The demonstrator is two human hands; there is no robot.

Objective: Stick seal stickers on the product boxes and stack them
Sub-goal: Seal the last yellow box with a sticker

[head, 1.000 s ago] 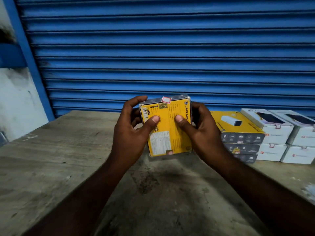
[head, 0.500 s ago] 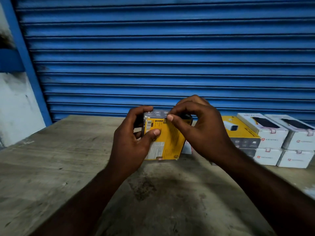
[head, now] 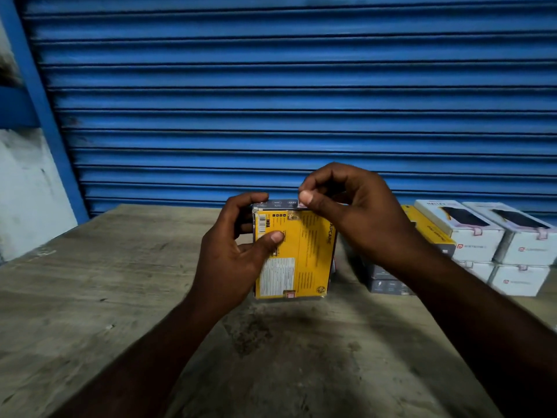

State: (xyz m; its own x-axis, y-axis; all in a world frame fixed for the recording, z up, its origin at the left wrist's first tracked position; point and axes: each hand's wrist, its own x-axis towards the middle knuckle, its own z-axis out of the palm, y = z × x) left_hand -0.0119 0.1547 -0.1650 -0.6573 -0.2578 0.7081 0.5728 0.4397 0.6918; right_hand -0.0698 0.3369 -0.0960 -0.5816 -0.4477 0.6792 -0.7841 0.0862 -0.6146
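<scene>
At centre frame our left hand gripped the yellow box upright at the table. Our right hand had left the box's side and pinched the seal sticker onto its top edge; sealing looked nearly done. Mid-right, stacked boxes waited, partly hidden by our forearm, before the shutter.

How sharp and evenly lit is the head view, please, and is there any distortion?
Head view: dim, forearms nearly black; small print on the yellow box is softly blurred; white boxes at right smear; shutter slats bow from the wide lens.
</scene>
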